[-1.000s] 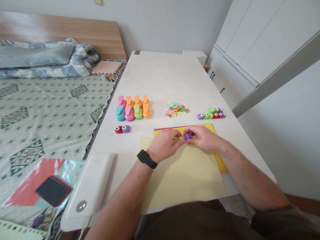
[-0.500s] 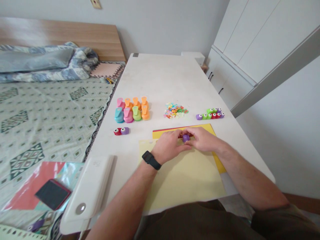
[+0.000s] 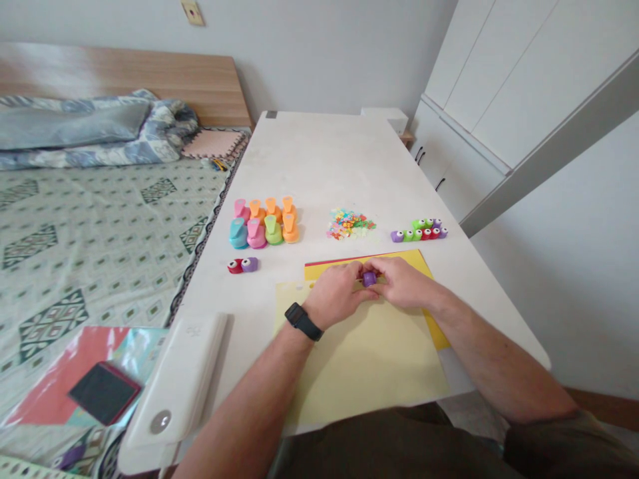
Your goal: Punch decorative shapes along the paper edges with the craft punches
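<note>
A small purple craft punch [image 3: 369, 279] sits between my two hands at the top edge of a pale yellow sheet of paper [image 3: 369, 359]. My right hand [image 3: 402, 282] is closed around the punch from the right, fingers curled behind it and thumb in front. My left hand [image 3: 337, 293] is closed at the sheet's top edge, its thumb lying over the paper beside the punch and its fingertips partly hidden. Small punched notches show along that edge, left of my left hand. Beneath lies a brighter yellow sheet [image 3: 413, 261], with a thin red edge behind it.
Larger coloured punches [image 3: 273, 229] stand in two rows at the left. Paper cutouts [image 3: 351, 223] lie heaped mid-table, and small punches [image 3: 418, 234] are grouped at the right. Two more punches [image 3: 243, 265] and a long white device [image 3: 174, 392] are on the left side.
The purple punch and both hands have shifted very slightly left. My left thumb has drawn back a little. The view has tilted slightly; the other things stay in place.
</note>
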A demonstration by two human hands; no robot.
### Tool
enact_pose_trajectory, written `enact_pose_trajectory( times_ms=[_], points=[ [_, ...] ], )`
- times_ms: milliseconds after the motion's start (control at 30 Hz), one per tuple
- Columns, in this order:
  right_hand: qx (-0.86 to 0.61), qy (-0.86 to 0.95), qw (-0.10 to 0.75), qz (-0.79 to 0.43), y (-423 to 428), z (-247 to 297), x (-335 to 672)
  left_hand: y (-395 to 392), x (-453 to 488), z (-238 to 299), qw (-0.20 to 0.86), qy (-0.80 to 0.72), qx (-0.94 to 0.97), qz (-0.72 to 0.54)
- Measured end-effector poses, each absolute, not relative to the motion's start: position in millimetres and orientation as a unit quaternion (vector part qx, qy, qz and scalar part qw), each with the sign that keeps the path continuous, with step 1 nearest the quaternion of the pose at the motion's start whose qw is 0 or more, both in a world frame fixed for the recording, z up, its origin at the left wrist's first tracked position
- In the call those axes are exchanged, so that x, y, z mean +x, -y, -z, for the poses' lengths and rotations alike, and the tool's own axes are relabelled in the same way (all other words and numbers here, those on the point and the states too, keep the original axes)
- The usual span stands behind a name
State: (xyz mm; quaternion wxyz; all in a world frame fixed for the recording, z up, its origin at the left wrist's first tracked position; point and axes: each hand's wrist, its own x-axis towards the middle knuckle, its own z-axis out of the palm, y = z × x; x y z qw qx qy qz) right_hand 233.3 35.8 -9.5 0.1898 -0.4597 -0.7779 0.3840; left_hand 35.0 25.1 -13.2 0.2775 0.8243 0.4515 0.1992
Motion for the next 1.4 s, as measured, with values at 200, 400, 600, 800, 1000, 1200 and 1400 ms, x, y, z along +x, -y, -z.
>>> enact_pose_trajectory(
  times_ms=[200, 400, 600, 800, 1000, 1200, 1400],
  points=[
    [-0.466, 0.777, 0.181, -0.382, -37, 11, 234, -27, 34, 18, 0.282, -0.443, 0.826, -0.207],
    [-0.459, 0.771, 0.186, -0.400, -38, 12, 238, -26, 33, 17, 0.281, -0.434, 0.827, -0.223],
    [-0.450, 0.764, 0.197, -0.419, -36, 11, 237, -24, 30, 19, 0.280, -0.429, 0.825, -0.239],
    [-0.446, 0.780, 0.191, -0.395, -37, 11, 242, -25, 26, 27, 0.273, -0.437, 0.828, -0.221],
    [-0.464, 0.772, 0.235, -0.367, -42, 7, 250, -27, 25, 34, 0.241, -0.466, 0.825, -0.210],
    [-0.493, 0.704, 0.291, -0.420, -48, 16, 254, -27, 25, 35, 0.245, -0.471, 0.820, -0.214],
    [-0.480, 0.638, 0.347, -0.493, -50, 22, 252, -26, 24, 35, 0.235, -0.464, 0.827, -0.216]
  ],
)
